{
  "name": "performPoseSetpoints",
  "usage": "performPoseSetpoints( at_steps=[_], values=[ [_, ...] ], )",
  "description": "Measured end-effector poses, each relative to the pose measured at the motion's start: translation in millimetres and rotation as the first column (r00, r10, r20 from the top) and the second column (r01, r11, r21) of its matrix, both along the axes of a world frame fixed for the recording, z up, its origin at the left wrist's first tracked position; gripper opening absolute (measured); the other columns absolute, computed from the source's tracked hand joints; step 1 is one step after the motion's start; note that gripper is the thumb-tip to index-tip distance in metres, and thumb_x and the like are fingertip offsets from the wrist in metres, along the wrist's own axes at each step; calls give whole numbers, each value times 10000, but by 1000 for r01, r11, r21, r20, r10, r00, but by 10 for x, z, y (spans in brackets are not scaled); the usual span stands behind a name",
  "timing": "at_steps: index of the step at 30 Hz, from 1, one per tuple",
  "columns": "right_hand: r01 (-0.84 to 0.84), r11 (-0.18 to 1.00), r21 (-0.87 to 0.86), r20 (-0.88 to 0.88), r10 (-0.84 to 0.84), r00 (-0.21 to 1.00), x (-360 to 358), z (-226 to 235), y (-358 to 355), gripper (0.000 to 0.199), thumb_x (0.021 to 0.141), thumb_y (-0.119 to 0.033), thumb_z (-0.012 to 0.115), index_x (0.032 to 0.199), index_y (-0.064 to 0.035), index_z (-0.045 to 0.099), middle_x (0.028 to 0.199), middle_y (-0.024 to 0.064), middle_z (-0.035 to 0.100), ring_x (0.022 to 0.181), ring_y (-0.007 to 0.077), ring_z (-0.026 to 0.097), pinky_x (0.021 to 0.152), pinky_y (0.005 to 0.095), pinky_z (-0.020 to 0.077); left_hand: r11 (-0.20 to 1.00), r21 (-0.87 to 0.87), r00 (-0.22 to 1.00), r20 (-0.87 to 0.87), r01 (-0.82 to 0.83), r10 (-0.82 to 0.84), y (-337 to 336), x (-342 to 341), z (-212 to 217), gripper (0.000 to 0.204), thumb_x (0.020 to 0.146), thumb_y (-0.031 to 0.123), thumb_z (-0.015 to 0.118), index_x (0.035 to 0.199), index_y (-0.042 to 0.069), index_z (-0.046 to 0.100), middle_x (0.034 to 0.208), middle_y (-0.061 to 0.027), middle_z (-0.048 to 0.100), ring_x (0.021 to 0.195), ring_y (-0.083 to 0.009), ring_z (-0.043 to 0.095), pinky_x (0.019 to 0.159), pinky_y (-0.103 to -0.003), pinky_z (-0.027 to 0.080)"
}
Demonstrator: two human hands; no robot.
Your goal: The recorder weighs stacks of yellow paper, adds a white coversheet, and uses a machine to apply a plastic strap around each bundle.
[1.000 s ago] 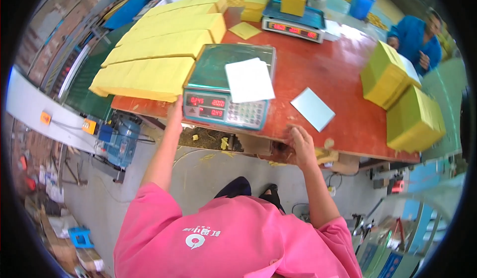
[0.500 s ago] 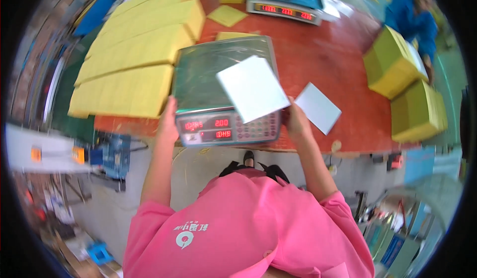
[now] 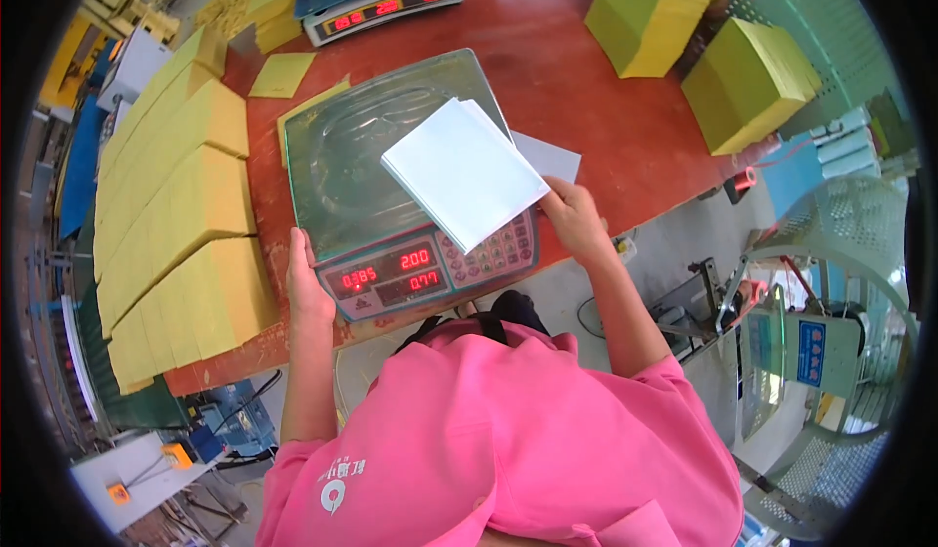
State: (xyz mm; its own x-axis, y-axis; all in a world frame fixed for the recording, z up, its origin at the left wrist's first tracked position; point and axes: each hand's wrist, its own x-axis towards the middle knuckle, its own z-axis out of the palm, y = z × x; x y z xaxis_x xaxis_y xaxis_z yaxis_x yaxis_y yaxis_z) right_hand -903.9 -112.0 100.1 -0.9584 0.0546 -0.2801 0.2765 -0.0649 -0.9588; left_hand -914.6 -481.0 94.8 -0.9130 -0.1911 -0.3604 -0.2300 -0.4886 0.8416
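A digital scale (image 3: 386,283) with a green platform and red lit display stands at the table's near edge, slightly turned. My left hand (image 3: 309,281) rests against its near left side, fingers extended and holding nothing. A thin stack of white paper (image 3: 465,172) lies slantwise over the right part of the platform and covers some of the keypad. My right hand (image 3: 576,217) has its fingers closed at the stack's right corner; their undersides are hidden. Beyond the stack, a white sheet (image 3: 550,155) on the table shows beside the scale.
Long rows of yellow paper stacks (image 3: 181,225) fill the left of the red table (image 3: 547,44). A second scale (image 3: 386,8) stands at the back. Two yellow blocks (image 3: 747,88) sit at the right. Metal equipment (image 3: 718,293) stands beyond the right edge.
My view has turned, so the scale now appears tilted. The white stack lies lower over the platform, with my right hand at its corner. The loose sheet is now partly covered.
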Motion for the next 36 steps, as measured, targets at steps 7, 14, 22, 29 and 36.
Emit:
performPoseSetpoints(
  at_steps=[7, 14, 22, 29, 36],
  values=[
    [378, 271, 885, -441, 230, 868, -474, -239, 586, 451, 711, -192, 765, 1107, -42, 610, 1155, 131, 616, 1083, 332, 567, 876, 445, 482, 999, -35, 999, 47, -18, 20, 140, -78, 85, 535, 961, 417, 554, 1334, 35, 509, 1357, -64, 534, 1208, -189, 512, 1041, -360, 390],
    [282, 402, 871, -411, 283, 867, -240, -275, 518, 441, 636, -190, 781, 1014, -43, 609, 965, 125, 592, 940, 301, 580, 729, 394, 510, 416, -760, 826, -563, -499, -38, 1152, 503, 960, 426, 1017, 193, 371, 1345, -66, 458, 1405, -162, 475, 1292, -306, 451, 1097, -409, 330],
    [329, 429, 841, -414, 120, 902, 16, -281, 1591, 369, 714, -109, 660, 1081, -100, 624, 921, 126, 595, 904, 333, 584, 780, 436, 494, 200, -967, 434, -115, 156, -894, 2996, 548, 737, 557, 821, 162, 672, 1317, -19, 492, 1371, -238, 472, 1226, -420, 495, 1047, -420, 396],
    [232, 703, 672, -315, -12, 949, 393, -122, 2387, 437, 752, -109, 669, 1176, -31, 596, 1011, 168, 617, 960, 337, 601, 835, 388, 485, -126, -992, 541, 103, -5, -835, 4125, 432, 20, 712, 789, 356, 725, 1338, -24, 475, 1445, -228, 379, 1354, -399, 339, 1085, -605, 253],
    [250, 932, 262, -241, -188, 952, 437, -14, 2563, 376, 823, -162, 693, 1149, 3, 608, 1101, 183, 657, 972, 227, 644, 800, 341, 502, -142, -987, 502, 86, -73, -861, 4214, 294, -56, 564, 802, 334, 711, 1243, 17, 560, 1401, -145, 460, 1346, -357, 368, 1077, -636, 236]
  ],
)
